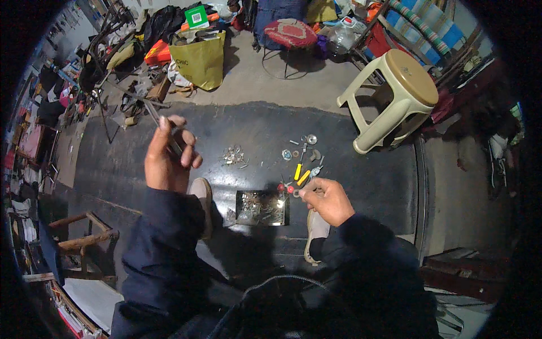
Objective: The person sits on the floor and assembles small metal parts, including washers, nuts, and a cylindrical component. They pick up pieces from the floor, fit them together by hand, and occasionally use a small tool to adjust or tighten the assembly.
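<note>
I have the left hand [172,150] curled around a thin grey tool [153,114], left of the parts tray [285,210]; loose metal bits [232,155] lie beyond that tray. Beyond its right edge lie yellow-handled tools [298,172]; beside it, my right hand [328,202] pinches a small ring [296,193].

Mostly metal and plastic on a smooth black semi-gloss floor sheet [367,175].
Slim held tool [153,113]: dull grey metal. Small held ring [296,193]: matt grey, material unclear. Loose small parts [233,155]: bright, shiny metal. Open tray [286,213]: glossy, metal-looking edge. Yellow handles [297,172]: smooth plastic. Tall stool [411,76]: smooth plastic, slight sheen. Low stool [289,33]: matt, rough red cloth cover. Frame [86,241] at left: worn wood. Sleeves [164,231]: matt dark cloth.
</note>
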A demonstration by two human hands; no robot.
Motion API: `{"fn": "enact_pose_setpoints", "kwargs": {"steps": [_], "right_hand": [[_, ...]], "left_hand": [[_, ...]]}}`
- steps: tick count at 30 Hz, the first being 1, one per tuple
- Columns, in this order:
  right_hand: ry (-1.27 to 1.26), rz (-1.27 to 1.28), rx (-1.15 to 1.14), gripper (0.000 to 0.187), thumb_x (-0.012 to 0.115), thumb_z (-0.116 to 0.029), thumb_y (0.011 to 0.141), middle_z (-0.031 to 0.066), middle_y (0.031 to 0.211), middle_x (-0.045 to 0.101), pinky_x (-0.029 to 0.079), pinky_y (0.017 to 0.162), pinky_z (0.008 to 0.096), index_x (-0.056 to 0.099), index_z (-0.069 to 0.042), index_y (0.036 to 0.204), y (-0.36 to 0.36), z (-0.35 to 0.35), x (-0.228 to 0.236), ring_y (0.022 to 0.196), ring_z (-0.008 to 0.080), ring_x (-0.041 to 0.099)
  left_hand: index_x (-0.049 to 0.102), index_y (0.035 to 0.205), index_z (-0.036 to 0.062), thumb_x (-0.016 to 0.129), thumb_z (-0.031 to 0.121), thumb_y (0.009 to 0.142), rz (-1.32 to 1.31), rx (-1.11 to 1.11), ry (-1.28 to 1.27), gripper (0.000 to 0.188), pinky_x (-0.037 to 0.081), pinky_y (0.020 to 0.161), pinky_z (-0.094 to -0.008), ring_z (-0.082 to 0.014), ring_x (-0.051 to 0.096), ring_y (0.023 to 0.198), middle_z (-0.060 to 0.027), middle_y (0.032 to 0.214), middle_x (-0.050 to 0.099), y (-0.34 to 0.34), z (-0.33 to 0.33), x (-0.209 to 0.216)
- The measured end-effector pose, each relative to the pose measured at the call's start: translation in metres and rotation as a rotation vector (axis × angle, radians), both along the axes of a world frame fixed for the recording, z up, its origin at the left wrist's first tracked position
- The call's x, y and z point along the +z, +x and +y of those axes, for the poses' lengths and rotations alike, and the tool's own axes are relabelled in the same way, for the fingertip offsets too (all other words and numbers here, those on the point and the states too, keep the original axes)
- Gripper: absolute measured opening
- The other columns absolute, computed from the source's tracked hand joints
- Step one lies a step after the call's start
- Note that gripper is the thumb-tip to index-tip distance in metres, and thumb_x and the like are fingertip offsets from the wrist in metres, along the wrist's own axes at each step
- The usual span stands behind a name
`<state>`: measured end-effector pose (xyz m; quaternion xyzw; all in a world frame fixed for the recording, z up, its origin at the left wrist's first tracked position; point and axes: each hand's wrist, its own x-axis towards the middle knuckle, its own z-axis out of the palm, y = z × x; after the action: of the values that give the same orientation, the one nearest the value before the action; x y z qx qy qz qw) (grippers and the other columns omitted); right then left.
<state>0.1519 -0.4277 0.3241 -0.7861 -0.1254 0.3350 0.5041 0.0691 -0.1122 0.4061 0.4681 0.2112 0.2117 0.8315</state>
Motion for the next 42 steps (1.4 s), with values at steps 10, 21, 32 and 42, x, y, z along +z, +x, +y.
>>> {"fn": "enact_pose_setpoints", "kwargs": {"steps": [10,21,32,42], "right_hand": [[-0.106,-0.075,0.174,0.02,0.069,-0.014,0.093,0.0073,0.085,0.069,0.052,0.069,0.0302,0.069,0.005,0.101,-0.019,0.006,-0.035,0.074,0.0131,0.063],[-0.24,-0.168,0.201,0.026,0.068,-0.018,0.092,0.0131,0.087,0.072,0.054,0.076,0.0326,0.07,0.004,0.106,-0.017,0.005,-0.038,0.082,0.0159,0.068],[-0.322,-0.305,0.254,0.024,0.068,-0.027,0.087,0.0209,0.088,0.071,0.053,0.076,0.0456,0.074,-0.005,0.093,-0.019,-0.003,-0.028,0.085,0.0399,0.069],[-0.409,-0.362,0.337,0.025,0.07,-0.03,0.086,0.019,0.084,0.07,0.052,0.075,0.05,0.072,-0.005,0.084,-0.019,-0.006,-0.023,0.084,0.0409,0.067]], "left_hand": [[0.061,0.109,0.0109,0.054,0.039,0.103,-0.088,-0.055,0.073,0.029,0.028,0.05,-0.0268,-0.009,0.036,0.054,0.0009,0.071,0.051,-0.014,0.064,0.026],[0.062,0.11,0.0138,0.059,0.031,0.1,0.001,0.028,0.082,0.02,0.033,0.057,-0.0257,-0.0091,0.047,0.063,0.0048,0.075,0.053,-0.012,0.1,0.027],[0.062,0.108,0.0113,0.057,0.039,0.099,0.112,-0.053,0.107,0.03,0.028,0.049,-0.0282,-0.0097,0.034,0.05,0.001,0.073,0.052,0.02,0.092,0.016],[0.058,0.105,0.0158,0.056,0.043,0.1,0.124,-0.223,0.151,0.028,0.025,0.047,-0.0271,-0.0087,0.034,0.051,0.0037,0.068,0.047,0.039,0.078,0.014]]}}
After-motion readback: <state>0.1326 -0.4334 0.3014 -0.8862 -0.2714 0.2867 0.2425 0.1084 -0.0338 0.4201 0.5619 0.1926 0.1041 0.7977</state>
